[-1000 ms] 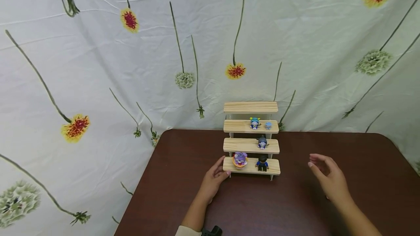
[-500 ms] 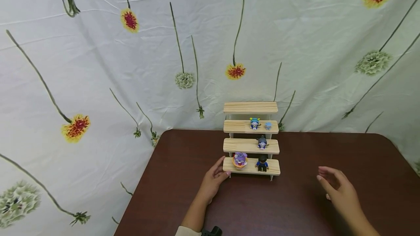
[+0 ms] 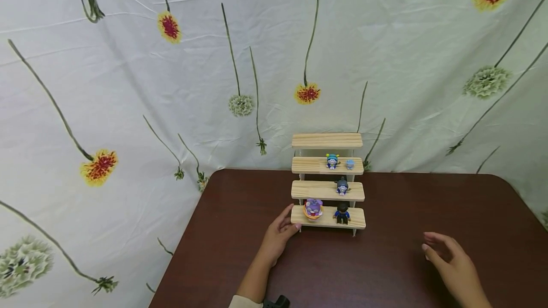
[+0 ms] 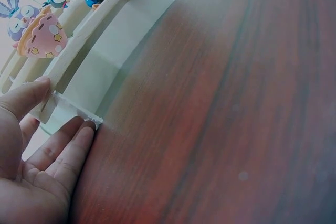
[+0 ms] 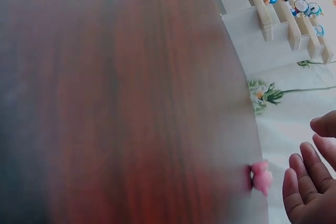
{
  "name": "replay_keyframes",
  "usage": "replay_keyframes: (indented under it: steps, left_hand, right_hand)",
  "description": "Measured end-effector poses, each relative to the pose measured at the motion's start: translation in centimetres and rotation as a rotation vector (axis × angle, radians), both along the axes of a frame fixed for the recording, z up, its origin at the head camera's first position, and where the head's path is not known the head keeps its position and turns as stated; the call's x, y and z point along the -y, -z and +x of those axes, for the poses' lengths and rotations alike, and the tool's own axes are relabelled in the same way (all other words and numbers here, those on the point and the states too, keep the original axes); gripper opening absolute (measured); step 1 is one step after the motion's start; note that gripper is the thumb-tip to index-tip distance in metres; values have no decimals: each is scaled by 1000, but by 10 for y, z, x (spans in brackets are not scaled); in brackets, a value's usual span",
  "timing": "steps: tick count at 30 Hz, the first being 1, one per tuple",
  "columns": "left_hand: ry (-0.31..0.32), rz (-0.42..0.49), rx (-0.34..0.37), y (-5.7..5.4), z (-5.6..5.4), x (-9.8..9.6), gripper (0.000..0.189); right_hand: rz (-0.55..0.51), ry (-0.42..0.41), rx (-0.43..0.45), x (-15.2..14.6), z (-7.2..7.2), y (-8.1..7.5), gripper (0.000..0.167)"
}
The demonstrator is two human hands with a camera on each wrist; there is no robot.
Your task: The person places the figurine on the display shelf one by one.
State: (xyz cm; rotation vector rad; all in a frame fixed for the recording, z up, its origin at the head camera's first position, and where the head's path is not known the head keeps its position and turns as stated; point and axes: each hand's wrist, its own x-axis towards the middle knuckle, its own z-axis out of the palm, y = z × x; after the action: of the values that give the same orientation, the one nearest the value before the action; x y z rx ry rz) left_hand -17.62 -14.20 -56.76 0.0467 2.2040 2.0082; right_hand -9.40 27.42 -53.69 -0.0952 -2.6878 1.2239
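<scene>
My left hand (image 3: pixel 276 239) grips the left end of the lowest shelf of a tiered wooden display stand (image 3: pixel 327 140). In the left wrist view, the thumb rests on the shelf's end and other fingers touch the clear support below. That shelf bears a purple long-eared figurine (image 3: pixel 313 208) in a pink holder and a black-and-blue toy figure (image 3: pixel 342 213). Well right of the stand, my right hand (image 3: pixel 455 265) hovers over the table with loosely bent fingers, holding nothing. A small pink figurine (image 5: pixel 261 177) stands near its fingers in the right wrist view; the hand mostly hides it in the head view.
One dark-haired figurine (image 3: pixel 342 186) sits on the second shelf from the bottom. Higher up are a blue-capped figurine (image 3: pixel 332 161) and a tiny light-blue one (image 3: pixel 350 164). The dark brown table (image 3: pixel 239 203) meets a flowered cloth (image 3: pixel 192 84) behind it.
My right hand has moved right and toward the table's near side, its fingers still loosely bent. The left hand, the stand and the figurines on it have stayed put.
</scene>
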Motion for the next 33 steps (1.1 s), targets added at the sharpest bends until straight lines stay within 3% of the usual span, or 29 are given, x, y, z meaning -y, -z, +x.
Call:
replay_keyframes:
  steps: [8, 18, 25, 33]
  left_hand:
    - [2, 5, -1, 0, -1, 0, 70]
    - [1, 19, 1, 1, -1, 0, 70]
    - [2, 15, 0, 2, -1, 0, 69]
    - [3, 14, -1, 3, -2, 0, 69]
  right_hand:
    - [-14, -8, 28, -9, 5, 8, 41]
    - [-17, -13, 171, -15, 4, 11, 49]
    - [-21, -40, 337, -21, 1, 10, 60]
    - [-1, -52, 336, -24, 3, 14, 63]
